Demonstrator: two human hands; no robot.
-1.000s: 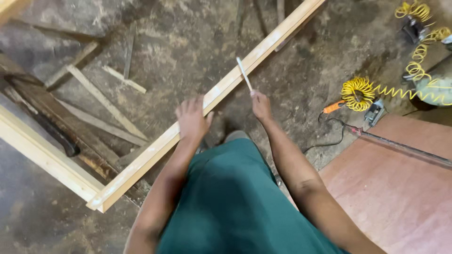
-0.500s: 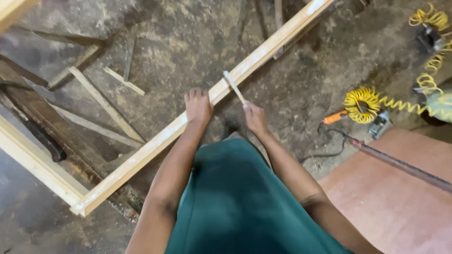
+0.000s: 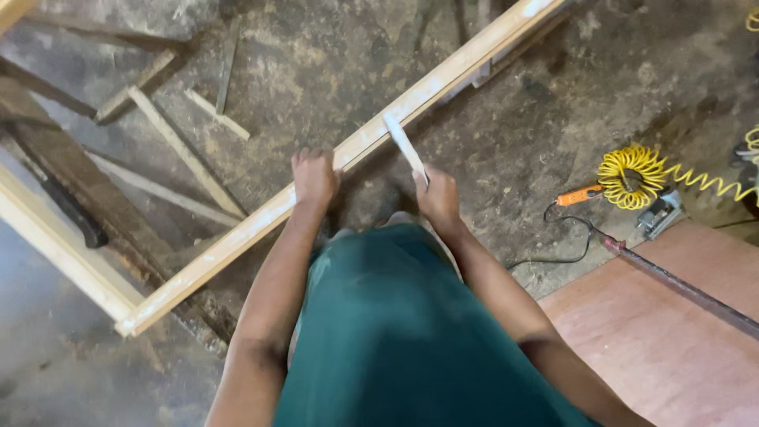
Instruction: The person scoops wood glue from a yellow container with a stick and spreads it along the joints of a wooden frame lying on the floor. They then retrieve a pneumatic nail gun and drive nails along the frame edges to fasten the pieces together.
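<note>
- Left hand (image 3: 314, 179) grips the long pale wooden beam (image 3: 348, 155); right hand (image 3: 437, 196) clenches a flat pale stick (image 3: 403, 145) touching it.
- Coiled yellow air hose (image 3: 630, 176) and loose wooden offcuts (image 3: 186, 153) lie apart.
- Dusty concrete floor (image 3: 332, 71); reddish board (image 3: 672, 332) nearby.

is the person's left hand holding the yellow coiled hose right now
No, the left hand rests on the long wooden rail, while the yellow coiled hose lies on the floor off to the right, untouched.
</note>
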